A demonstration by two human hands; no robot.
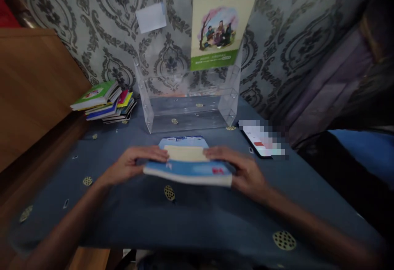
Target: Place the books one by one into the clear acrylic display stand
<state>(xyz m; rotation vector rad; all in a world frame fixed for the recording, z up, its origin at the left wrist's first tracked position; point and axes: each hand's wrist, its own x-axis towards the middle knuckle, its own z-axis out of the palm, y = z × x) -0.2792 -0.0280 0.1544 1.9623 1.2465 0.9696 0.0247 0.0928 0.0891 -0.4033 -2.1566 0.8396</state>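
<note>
A blue paperback book (188,168) with a cream panel on its cover is held flat just above the blue tablecloth (172,220). My left hand (133,164) grips its left edge, and my right hand (243,170) grips its right edge. Behind the book stands a clear acrylic book stand (187,101), open at the front. A green and cream book (219,19) stands upright in the stand against the patterned wall.
A stack of several thin books (104,102) lies at the back left of the table. A phone (261,140) rests at the right, beside the stand. A wooden cabinet (33,85) borders the left side; dark furniture sits at the right.
</note>
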